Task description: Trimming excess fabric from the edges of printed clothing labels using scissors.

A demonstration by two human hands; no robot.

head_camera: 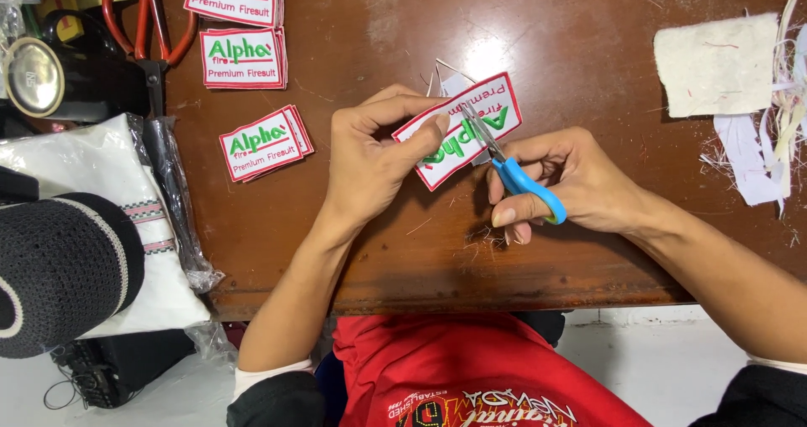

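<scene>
left hand (pixel 370 154) pinches patch (pixel 458 130); right hand (pixel 580 179) works scissors (pixel 513 171) at patch edge.

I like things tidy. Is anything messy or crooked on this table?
Yes. Frayed white scraps and loose threads lie scattered at the right edge of the wooden table. Near the left hand, one stack of patches sits tilted, while two other stacks lie straight. The patch being cut looks undamaged.

Your left hand (pixel 370 162) sits just left of the embroidered patch (pixel 458 129), thumb and forefinger pinching its left end, wrist bent, forearm running down and left. Your right hand (pixel 572 179) lies just right of the patch and below it, fingers curled through blue-handled scissors (pixel 513 171), the forearm stretching away down and right.
</scene>
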